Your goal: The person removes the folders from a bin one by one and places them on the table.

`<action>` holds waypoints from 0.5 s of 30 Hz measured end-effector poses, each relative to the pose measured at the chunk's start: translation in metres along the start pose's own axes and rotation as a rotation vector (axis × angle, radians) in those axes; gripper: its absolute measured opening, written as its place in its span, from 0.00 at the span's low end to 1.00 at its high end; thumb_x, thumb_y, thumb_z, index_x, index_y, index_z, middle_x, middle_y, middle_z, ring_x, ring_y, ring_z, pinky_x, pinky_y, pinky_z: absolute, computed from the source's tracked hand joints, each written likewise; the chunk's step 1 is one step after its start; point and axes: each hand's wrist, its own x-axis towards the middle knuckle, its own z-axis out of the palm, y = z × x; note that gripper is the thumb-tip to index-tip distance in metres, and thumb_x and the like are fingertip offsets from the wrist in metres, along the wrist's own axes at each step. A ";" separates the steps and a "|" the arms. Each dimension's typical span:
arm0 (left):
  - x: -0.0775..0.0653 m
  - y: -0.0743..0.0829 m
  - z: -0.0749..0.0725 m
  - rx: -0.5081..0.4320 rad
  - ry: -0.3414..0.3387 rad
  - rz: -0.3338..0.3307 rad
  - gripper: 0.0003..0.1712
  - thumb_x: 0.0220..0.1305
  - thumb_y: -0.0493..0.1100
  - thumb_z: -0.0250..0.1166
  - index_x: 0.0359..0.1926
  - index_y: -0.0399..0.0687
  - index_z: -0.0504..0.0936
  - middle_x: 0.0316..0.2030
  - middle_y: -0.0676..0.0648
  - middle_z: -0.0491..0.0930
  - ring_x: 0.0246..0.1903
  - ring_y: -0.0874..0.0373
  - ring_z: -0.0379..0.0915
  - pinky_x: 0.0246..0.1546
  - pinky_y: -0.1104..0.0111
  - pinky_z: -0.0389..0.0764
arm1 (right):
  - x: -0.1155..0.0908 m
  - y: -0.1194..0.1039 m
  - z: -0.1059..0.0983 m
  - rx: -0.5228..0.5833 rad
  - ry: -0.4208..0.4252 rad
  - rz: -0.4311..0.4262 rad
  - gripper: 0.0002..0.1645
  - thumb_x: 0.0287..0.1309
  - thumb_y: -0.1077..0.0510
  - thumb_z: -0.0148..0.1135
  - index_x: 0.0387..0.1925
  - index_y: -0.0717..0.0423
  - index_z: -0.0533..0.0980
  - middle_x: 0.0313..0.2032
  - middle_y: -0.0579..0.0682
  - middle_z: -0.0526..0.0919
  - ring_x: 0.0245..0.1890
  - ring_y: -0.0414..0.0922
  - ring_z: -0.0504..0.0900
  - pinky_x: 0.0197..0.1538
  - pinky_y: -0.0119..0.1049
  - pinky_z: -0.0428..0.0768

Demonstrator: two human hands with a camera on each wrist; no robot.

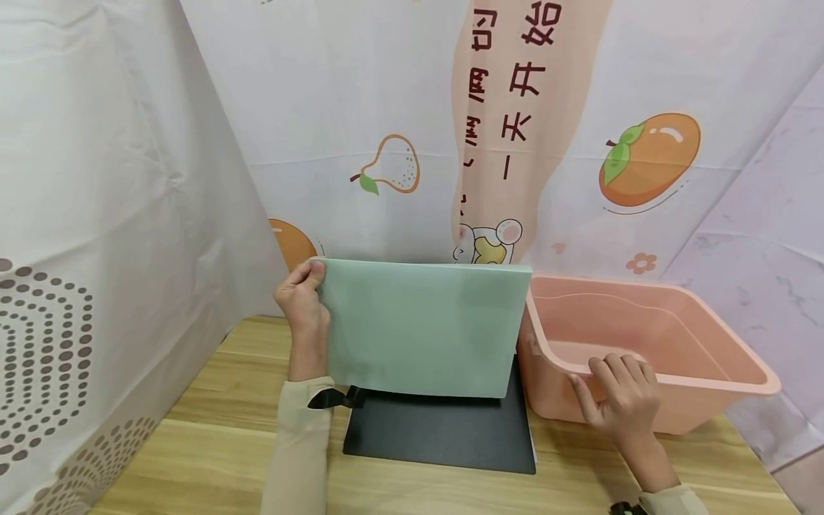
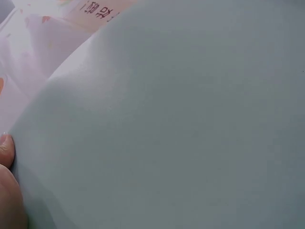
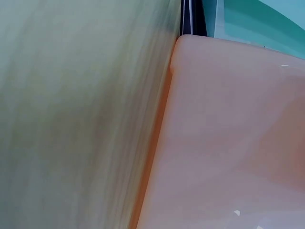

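Note:
My left hand [image 1: 302, 297] pinches a pale green folder [image 1: 425, 329] at its upper left corner, thumb on the near face. The folder is tilted up, its broad side toward me, and it overlaps a black folder [image 1: 444, 433] lying on the table. In the left wrist view the green folder [image 2: 167, 124] fills most of the picture, with fingertips [image 2: 5, 152] at its left edge. My right hand [image 1: 624, 397] grips the near rim of a pink plastic bin [image 1: 714, 397], fingers hooked over it and thumb against the outer wall.
The bin stands right of the folders on a wooden table [image 1: 212, 429]. A pale edge shows beneath the black folder. Printed curtains [image 1: 360, 86] hang behind the table and along both sides. In the right wrist view the bin wall [image 3: 214, 133] meets the tabletop [image 3: 71, 119].

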 end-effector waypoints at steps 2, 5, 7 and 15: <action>-0.003 0.003 0.002 0.013 -0.010 -0.002 0.08 0.55 0.27 0.73 0.35 0.22 0.88 0.22 0.52 0.86 0.26 0.61 0.79 0.30 0.76 0.81 | 0.000 0.000 0.000 0.001 -0.002 0.000 0.36 0.67 0.38 0.56 0.18 0.65 0.73 0.17 0.59 0.71 0.20 0.61 0.68 0.30 0.53 0.63; -0.007 0.007 0.006 0.034 -0.017 -0.012 0.06 0.56 0.24 0.71 0.36 0.23 0.88 0.22 0.53 0.86 0.26 0.62 0.78 0.30 0.76 0.81 | -0.001 0.000 0.000 0.003 -0.009 0.000 0.36 0.67 0.38 0.56 0.18 0.65 0.73 0.17 0.59 0.71 0.20 0.61 0.68 0.31 0.54 0.64; -0.009 0.008 0.008 0.046 -0.020 -0.034 0.04 0.56 0.23 0.71 0.32 0.29 0.90 0.20 0.53 0.86 0.24 0.62 0.77 0.29 0.76 0.81 | -0.001 0.000 0.000 0.004 -0.013 0.000 0.36 0.68 0.38 0.56 0.18 0.65 0.73 0.17 0.59 0.71 0.20 0.61 0.69 0.31 0.54 0.64; -0.012 -0.008 0.010 0.133 -0.052 -0.143 0.02 0.57 0.27 0.73 0.32 0.33 0.91 0.22 0.55 0.85 0.26 0.64 0.76 0.30 0.77 0.80 | -0.001 -0.001 -0.001 -0.002 -0.018 -0.005 0.36 0.68 0.38 0.55 0.18 0.65 0.73 0.17 0.60 0.72 0.21 0.61 0.69 0.31 0.54 0.64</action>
